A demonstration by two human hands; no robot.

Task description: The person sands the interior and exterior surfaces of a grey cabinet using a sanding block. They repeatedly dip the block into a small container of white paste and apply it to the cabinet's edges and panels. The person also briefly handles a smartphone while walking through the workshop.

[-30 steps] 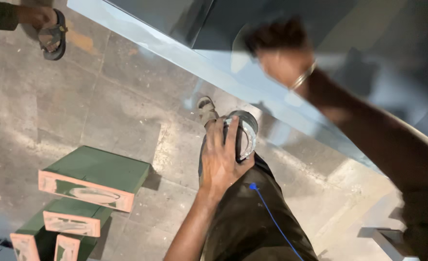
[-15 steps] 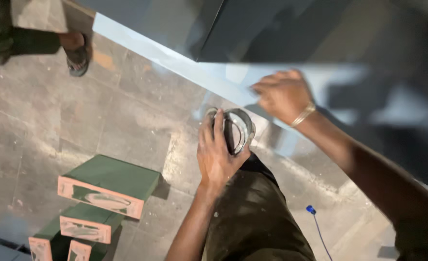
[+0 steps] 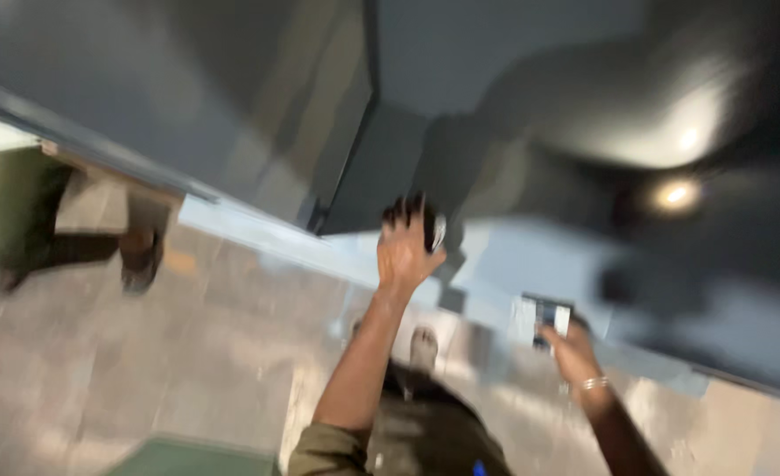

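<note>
Blurrily, the left hand [image 3: 405, 251] curls its fingers around a round, shiny tape roll [image 3: 432, 231], raised against a smooth grey wall [image 3: 496, 88]; right hand [image 3: 569, 348] fingertips pinch a small flat card [image 3: 544, 314].

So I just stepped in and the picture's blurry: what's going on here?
A person stands at a grey wall. Their left hand is raised, gripping a dark roll of tape against it. Their right hand holds a small flat card-like object lower down. Another person's leg and sandalled foot stand on the tiled floor at left.
</note>
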